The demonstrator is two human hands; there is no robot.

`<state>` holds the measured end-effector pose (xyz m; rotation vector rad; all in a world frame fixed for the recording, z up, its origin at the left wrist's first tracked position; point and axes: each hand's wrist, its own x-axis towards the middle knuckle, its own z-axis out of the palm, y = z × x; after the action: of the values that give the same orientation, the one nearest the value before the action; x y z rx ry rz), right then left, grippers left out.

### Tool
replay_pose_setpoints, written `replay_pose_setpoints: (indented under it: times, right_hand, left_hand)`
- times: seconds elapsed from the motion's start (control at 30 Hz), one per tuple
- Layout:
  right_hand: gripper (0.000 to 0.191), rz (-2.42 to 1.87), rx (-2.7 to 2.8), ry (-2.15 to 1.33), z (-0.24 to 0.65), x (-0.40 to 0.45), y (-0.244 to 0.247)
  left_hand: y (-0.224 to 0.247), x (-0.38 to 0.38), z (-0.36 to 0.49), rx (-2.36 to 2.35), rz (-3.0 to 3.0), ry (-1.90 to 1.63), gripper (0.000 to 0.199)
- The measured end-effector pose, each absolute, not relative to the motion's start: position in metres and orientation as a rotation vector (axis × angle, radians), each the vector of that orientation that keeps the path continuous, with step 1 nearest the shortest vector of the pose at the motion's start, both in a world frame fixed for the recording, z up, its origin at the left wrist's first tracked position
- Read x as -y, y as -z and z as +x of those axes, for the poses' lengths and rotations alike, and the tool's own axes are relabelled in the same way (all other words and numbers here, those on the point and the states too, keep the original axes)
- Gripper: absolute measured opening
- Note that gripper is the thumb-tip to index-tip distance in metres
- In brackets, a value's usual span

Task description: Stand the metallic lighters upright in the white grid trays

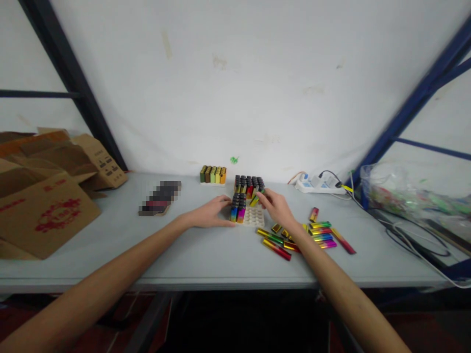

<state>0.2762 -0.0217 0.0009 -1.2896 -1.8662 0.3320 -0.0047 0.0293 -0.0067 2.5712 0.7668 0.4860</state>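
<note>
Two bare forearms (121,267) come from the near side over the table (158,260). At their ends, the right hand (276,207) pinches a shiny yellow-green piece (254,200) between thumb and fingers, almost closed; this piece is tilted above the white tray (253,216). The left hand (209,214) is half open, thumb and fingers spread at the left side of the tray; how firmly it presses, I cannot tell. Black-topped lighters (249,184) stand upright in the tray's far rows and near left part, while round holes show at near right. Loose metallic pieces (276,249), red, gold, green and purple, lie beside and partly behind the right forearm. Behind, a second block of lighters (213,175) stands near the wall (235,88). Grey table top extends from the left hand toward the cartons (55,215), and from the tray to the front edge.
</note>
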Motion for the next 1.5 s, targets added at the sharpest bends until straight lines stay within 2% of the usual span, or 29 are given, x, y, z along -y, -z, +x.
replay_pose_setpoints:
  times: [0.17,0.4,0.5,0.63,0.73,0.9,1.0,1.1,1.2,1.4,1.5]
  right_hand:
    - [0.039,-1.32,2.023,-0.309,0.27,0.015,0.004]
    - [0.013,-1.242,2.194,-0.12,0.263,0.008,0.01]
    - [0.004,-1.252,2.248,-0.196,0.267,0.01,0.008]
    - [0.027,-1.193,2.18,-0.274,0.285,0.02,-0.004]
    - [0.024,-1.301,2.034,-0.125,0.314,0.027,-0.02]
    - [0.028,-1.899,1.66,0.109,0.386,0.027,-0.027]
    - [0.033,-2.304,1.483,0.101,0.421,0.027,-0.017]
    - [0.043,-2.519,1.422,0.017,0.438,0.029,-0.009]
    - [0.043,-2.537,1.502,-0.076,0.438,0.031,-0.007]
    - [0.052,-2.22,1.635,-0.335,0.406,0.025,-0.009]
    - [0.039,-2.157,1.647,-0.379,0.393,0.022,-0.009]
  left_hand:
    - [0.004,-0.029,-0.006,-0.769,2.572,-0.45,0.078]
    - [0.007,-0.029,-0.006,-0.781,2.564,-0.455,0.077]
    - [0.007,-0.029,-0.006,-0.788,2.556,-0.459,0.078]
    - [0.007,-0.028,-0.005,-0.81,2.552,-0.455,0.08]
    - [0.007,-0.028,-0.006,-0.824,2.557,-0.444,0.08]
    - [0.009,-0.029,-0.006,-0.817,2.581,-0.448,0.079]
    - [0.009,-0.03,-0.006,-0.806,2.603,-0.449,0.079]
    - [0.009,-0.03,-0.005,-0.799,2.608,-0.465,0.078]
    - [0.009,-0.03,-0.004,-0.81,2.607,-0.463,0.08]
    - [0.008,-0.029,-0.004,-0.843,2.608,-0.411,0.083]
    - [0.008,-0.029,-0.004,-0.825,2.62,-0.434,0.082]
